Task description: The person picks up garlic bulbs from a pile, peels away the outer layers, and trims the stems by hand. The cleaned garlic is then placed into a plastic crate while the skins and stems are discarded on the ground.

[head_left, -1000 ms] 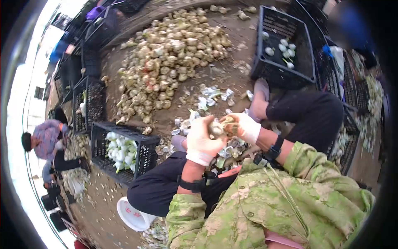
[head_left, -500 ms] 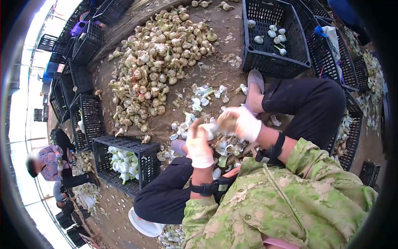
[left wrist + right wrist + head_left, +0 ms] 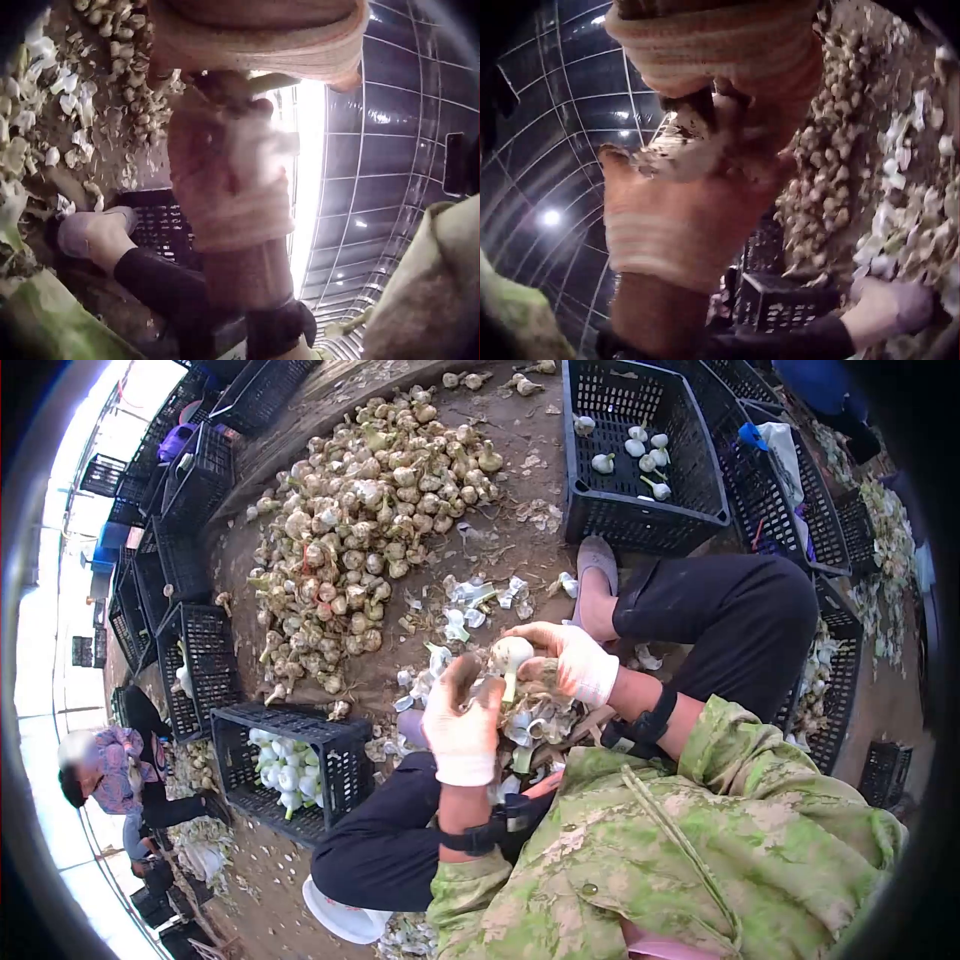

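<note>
In the head view my gloved right hand (image 3: 570, 660) holds a white garlic bulb (image 3: 512, 651) by its fingers, its short green stem pointing down. Just left of the bulb is my gloved left hand (image 3: 463, 722), its soiled fingers raised and parted from the thumb. The right wrist view has pale, dirt-flecked garlic skin (image 3: 682, 154) between the two hands. Peeled skins (image 3: 535, 725) lie on the ground below. Beyond the hands spreads a large heap of unpeeled garlic (image 3: 350, 520).
A black crate (image 3: 645, 525) at the far right contains several white bulbs. Another crate (image 3: 345, 760) at the left holds many cleaned bulbs. A white basin (image 3: 340, 915) sits by my left knee. Another person (image 3: 120, 765) sits at far left.
The hands, close together around the bulb a second ago, are now slightly apart. The bulb has turned stem-down in the right hand. The head view has shifted a little.
</note>
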### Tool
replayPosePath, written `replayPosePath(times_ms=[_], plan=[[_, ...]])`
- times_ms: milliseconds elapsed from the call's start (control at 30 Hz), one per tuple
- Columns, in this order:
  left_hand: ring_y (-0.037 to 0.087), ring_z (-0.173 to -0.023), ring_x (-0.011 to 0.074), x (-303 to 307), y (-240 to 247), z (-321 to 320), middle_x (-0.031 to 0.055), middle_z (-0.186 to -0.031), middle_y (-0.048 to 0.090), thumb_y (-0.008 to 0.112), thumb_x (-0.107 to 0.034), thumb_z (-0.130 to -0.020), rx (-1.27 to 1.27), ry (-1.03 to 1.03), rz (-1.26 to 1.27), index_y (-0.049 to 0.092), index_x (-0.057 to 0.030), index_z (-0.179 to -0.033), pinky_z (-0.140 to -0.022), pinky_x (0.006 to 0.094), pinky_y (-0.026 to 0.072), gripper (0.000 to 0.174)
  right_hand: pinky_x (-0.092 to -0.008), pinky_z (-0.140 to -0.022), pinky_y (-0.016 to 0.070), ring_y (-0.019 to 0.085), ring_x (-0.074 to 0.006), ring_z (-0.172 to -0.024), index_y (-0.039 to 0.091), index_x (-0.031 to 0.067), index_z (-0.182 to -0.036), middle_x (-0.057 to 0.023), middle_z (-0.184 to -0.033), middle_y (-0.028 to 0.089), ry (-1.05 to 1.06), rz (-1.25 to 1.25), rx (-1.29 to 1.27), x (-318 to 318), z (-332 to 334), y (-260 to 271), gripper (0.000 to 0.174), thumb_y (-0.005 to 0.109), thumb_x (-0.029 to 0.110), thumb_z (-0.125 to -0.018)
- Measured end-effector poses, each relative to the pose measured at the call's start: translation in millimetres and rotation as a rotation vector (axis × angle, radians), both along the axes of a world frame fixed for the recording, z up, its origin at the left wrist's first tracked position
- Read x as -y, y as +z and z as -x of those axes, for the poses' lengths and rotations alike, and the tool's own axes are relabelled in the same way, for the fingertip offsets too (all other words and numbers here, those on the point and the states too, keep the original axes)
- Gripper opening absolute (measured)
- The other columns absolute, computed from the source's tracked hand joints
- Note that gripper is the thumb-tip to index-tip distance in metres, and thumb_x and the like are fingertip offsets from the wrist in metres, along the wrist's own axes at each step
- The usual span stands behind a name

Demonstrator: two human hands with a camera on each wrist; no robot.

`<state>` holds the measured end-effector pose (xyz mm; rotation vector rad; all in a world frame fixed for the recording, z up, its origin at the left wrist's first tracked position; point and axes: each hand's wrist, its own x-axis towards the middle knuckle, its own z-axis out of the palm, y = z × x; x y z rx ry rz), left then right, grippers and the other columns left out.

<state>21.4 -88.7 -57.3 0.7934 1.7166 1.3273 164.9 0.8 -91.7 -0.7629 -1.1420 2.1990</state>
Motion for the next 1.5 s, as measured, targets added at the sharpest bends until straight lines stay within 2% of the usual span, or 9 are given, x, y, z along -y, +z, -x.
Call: replayPosePath(times_ms=[167,533,667,1133,1200,1267,1333,1467,1500], plan=[[0.061,-0.073,0.0228,-9.9,27.0,1.8,0.012,-0.078,0.063,0.069,-0.004,-0.066,-0.836,-0.174,-0.069,0.065,-0.0031,-0.084,-0.068,0.0297,0.0473,0.019,-0.0267,-0.078,0.0465,0.055,-0.012,-0.091,0.05,0.0,-0.113,-0.0088,-0.103,0.058,0.054,-0.176,0.211,4.6,2.3,1.1,0.043,0.067,0.013,-0.075],[0.057,-0.058,0.0223,-3.7,6.6,-5.0,0.0078,-0.065,0.059,0.065,-0.008,-0.069,-1.148,-0.334,-0.001,0.063,-0.0047,-0.079,-0.056,0.0312,0.0449,0.011,-0.0302,-0.078,0.0463,0.057,-0.0174,-0.09,0.052,0.0021,-0.111,-0.0112,-0.099,0.059,0.335,-0.507,0.476,-2.9,-9.4,20.2,0.042,0.067,0.014,-0.074],[0.05,-0.062,0.0077,-0.8,-9.3,11.2,0.0009,-0.072,0.057,0.066,-0.006,-0.072,0.358,0.064,-0.071,0.06,-0.0006,-0.082,-0.058,0.0205,0.0407,0.013,-0.0311,-0.079,0.0478,0.055,-0.0172,-0.097,0.046,0.0036,-0.121,-0.0089,-0.11,0.056,0.22,0.079,-0.038,-2.1,-14.0,2.3,0.051,0.068,0.016,-0.076],[0.062,-0.084,0.0326,11.6,-3.5,55.1,0.0146,-0.088,0.06,0.071,-0.011,-0.071,0.938,0.097,-0.469,0.056,-0.0007,-0.088,-0.075,0.0493,0.0523,0.025,-0.0344,-0.077,0.0491,0.055,-0.021,-0.095,0.029,0.0028,-0.131,-0.0131,-0.115,0.05,0.261,0.273,-0.331,-3.0,-5.9,-20.4,0.072,0.07,0.02,-0.074],[0.062,-0.083,0.0289,9.1,-2.5,62.3,0.0167,-0.095,0.06,0.072,-0.014,-0.07,0.852,0.131,-0.372,0.056,-0.0007,-0.091,-0.074,0.0435,0.0525,0.03,-0.0345,-0.077,0.0486,0.054,-0.0218,-0.096,0.03,0.0024,-0.13,-0.0138,-0.113,0.051,0.214,0.337,-0.286,-6.4,-6.7,-10.6,0.072,0.07,0.021,-0.074],[0.062,-0.086,0.0264,0.2,-7.0,65.5,0.0172,-0.098,0.061,0.072,-0.025,-0.066,-0.27,-0.315,0.689,0.057,-0.0016,-0.094,-0.076,0.0375,0.0499,0.04,-0.0365,-0.079,0.0468,0.053,-0.0243,-0.095,0.032,0.0018,-0.128,-0.0145,-0.109,0.053,0.165,0.616,-0.553,-15.6,-4.1,-19.9,0.071,0.07,0.019,-0.071],[0.06,-0.089,0.0249,13.7,-45.5,60.7,0.0181,-0.098,0.061,0.071,-0.035,-0.062,-0.874,-0.426,0.677,0.057,-0.0028,-0.1,-0.078,0.0334,0.0467,0.051,-0.0386,-0.079,0.0477,0.052,-0.0239,-0.104,0.043,0.008,-0.123,-0.0133,-0.118,0.05,0.047,0.97,-0.788,-43.9,-31.9,-94.9,0.052,0.064,0.024,-0.078],[0.061,-0.077,0.0205,-9.2,-71.0,87.1,0.0139,-0.087,0.063,0.065,-0.021,-0.069,-0.135,-0.046,0.554,0.061,-0.0042,-0.098,-0.069,0.0306,0.0473,0.034,-0.0356,-0.064,0.0519,0.059,-0.0192,-0.071,0.055,0.0047,-0.108,-0.0101,-0.099,0.059,-0.542,0.933,-0.693,-71.4,-22.3,13.1,0.041,0.059,0.034,-0.079],[0.06,-0.068,0.0169,-9.8,-102.8,102.3,0.0118,-0.083,0.064,0.064,-0.015,-0.071,-0.281,0.11,0.374,0.063,-0.0039,-0.093,-0.062,0.0282,0.0471,0.024,-0.034,-0.06,0.0514,0.06,-0.0197,-0.069,0.055,0.0039,-0.104,-0.0093,-0.094,0.06,-0.15,1.109,-0.83,-74.3,-26.6,-56.4,0.04,0.059,0.035,-0.079]])
